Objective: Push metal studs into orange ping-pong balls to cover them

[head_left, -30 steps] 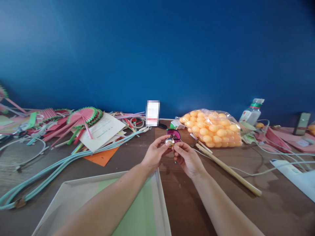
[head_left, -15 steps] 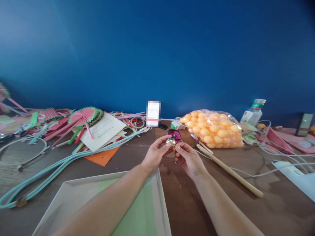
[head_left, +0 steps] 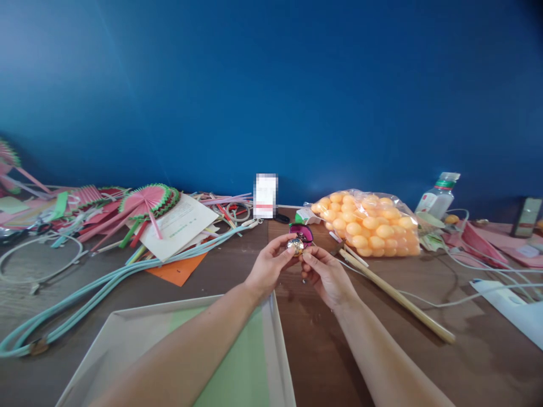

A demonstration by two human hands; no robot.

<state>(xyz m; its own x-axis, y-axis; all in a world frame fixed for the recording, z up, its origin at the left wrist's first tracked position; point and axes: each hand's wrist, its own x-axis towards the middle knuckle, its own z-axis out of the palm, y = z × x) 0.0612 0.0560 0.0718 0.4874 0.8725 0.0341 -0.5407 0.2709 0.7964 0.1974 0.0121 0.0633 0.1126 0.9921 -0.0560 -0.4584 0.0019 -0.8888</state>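
Note:
My left hand pinches a small shiny round metal piece, gold and silver in colour, between thumb and fingers. My right hand meets it from the other side, thumb and fingertips pressed together at its lower right edge. Whatever is between those right fingertips is too small to make out. A tiny glint shows under the right fingers. Just behind the hands sits a small case with a magenta lining, partly covered by the metal piece and the fingers. Below my left forearm lies a pale tray with a green inside.
A clear bag of orange balls lies at the back right, with a wooden stick before it. A bottle leans further right. Pink paper fans, papers and a pale blue cord cover the left.
The hands keep nearly the same place and grip. The metal piece seems to have turned slightly, its face now looking smoother and brighter. The whole view has shifted a little.

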